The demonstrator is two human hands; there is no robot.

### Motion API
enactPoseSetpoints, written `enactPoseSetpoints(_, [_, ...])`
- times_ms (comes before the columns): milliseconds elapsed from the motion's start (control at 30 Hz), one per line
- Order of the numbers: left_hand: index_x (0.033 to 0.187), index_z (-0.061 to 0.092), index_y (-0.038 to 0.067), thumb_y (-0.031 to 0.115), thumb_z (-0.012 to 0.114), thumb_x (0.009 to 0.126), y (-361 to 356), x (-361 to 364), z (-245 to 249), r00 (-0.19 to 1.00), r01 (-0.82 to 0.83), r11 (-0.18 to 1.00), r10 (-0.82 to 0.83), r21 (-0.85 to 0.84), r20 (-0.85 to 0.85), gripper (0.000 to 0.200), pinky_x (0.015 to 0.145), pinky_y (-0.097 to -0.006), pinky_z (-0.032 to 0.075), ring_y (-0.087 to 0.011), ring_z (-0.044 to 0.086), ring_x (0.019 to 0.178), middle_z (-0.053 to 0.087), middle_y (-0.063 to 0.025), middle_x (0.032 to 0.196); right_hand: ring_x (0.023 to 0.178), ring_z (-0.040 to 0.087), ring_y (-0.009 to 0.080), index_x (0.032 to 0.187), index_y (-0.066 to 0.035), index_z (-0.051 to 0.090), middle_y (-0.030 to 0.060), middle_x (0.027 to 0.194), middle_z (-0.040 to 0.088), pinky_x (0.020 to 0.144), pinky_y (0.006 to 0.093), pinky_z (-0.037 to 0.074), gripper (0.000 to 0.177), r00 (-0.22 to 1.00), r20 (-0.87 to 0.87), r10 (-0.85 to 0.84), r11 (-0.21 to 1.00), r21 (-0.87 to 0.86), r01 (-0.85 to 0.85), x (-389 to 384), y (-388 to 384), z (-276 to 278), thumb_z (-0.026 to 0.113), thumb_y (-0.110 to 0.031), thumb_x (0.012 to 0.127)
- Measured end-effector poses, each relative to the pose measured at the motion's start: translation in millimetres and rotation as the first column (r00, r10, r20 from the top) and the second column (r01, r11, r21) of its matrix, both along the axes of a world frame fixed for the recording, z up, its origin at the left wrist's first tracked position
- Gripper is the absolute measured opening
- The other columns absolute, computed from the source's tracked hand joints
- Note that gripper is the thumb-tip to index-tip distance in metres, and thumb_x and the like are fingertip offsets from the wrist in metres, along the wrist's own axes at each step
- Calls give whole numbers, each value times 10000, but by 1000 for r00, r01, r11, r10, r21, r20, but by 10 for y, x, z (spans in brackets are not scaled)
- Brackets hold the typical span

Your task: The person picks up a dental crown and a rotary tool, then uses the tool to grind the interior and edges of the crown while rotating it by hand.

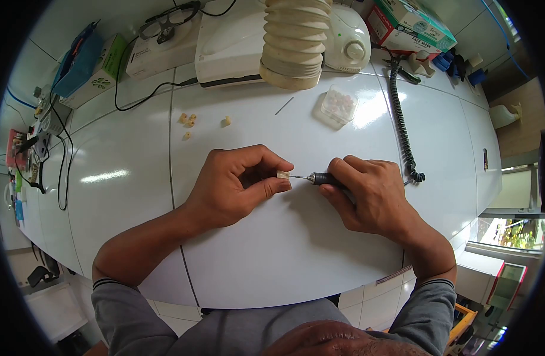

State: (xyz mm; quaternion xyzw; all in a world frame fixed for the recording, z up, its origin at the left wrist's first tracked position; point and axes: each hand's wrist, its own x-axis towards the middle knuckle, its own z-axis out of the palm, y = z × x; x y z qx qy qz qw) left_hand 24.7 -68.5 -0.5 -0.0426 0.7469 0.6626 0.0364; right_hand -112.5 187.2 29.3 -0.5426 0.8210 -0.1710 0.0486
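Between thumb and fingertips, my left hand (243, 181) pinches a small cream-coloured block (282, 175) that looks like a dental piece. My right hand (370, 187) is wrapped round a dark rotary handpiece (324, 178), which points left. Its thin metal bur (299, 177) reaches to the right side of the block, the tip right at it. Beyond my left hand lie several small yellowish tooth-like pieces (190, 120), with one more piece (227, 121) apart to their right. A thin metal rod (284, 105) rests on the white table further back.
A ribbed suction hose (293, 47) hangs over the back of the white table (124, 225). A clear box of pinkish pieces (340, 105) stands right of centre. The coiled cord (401, 118) runs down the right. A white control unit (347, 44) and face mask boxes (412, 26) stand behind.
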Motion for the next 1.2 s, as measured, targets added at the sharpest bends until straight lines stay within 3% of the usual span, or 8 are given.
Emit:
enactPoseSetpoints(233, [1292, 774, -34, 35, 832, 1049, -10, 0, -20, 1000, 16, 1000, -16, -16, -9, 259, 952, -266, 615, -100, 762, 1061, 814, -80, 1155, 575, 684, 318, 970, -97, 654, 68, 743, 661, 532, 450, 503, 275, 1000, -5, 3, 1000, 20, -3, 3, 4, 2, 774, -329, 1059])
enactPoseSetpoints(533, [1326, 762, -41, 1, 768, 1079, 0, -6, -78, 999, -45, 982, 46, 182, -5, 250, 924, -284, 633, -120, 784, 1051, 824, -81, 1133, 606, 714, 342, 991, -93, 659, 85, 745, 680, 537, 465, 518, 299, 1000, -1, -28, 1000, 6, 28, 19, 23, -8, 741, -367, 1080])
enactPoseSetpoints(833, [1334, 672, -21, 37, 752, 1106, -29, -55, -23, 999, -53, 989, 52, 138, 17, 248, 929, -307, 651, -170, 795, 1110, 795, -120, 1177, 594, 707, 334, 1014, -87, 662, 88, 746, 682, 530, 458, 511, 299, 997, 20, -71, 997, -42, 72, 36, 34, -73, 726, -369, 1091])
enactPoseSetpoints(1200, [1301, 629, -30, 110, 735, 1129, -31, -46, -35, 993, -70, 997, 68, 17, 94, 247, 741, -253, 661, -239, 850, 1046, 839, -181, 1137, 622, 724, 357, 1039, -24, 670, 162, 796, 682, 574, 481, 549, 302, 991, 60, -118, 993, -4, 119, 95, 40, -98, 681, -318, 1110])
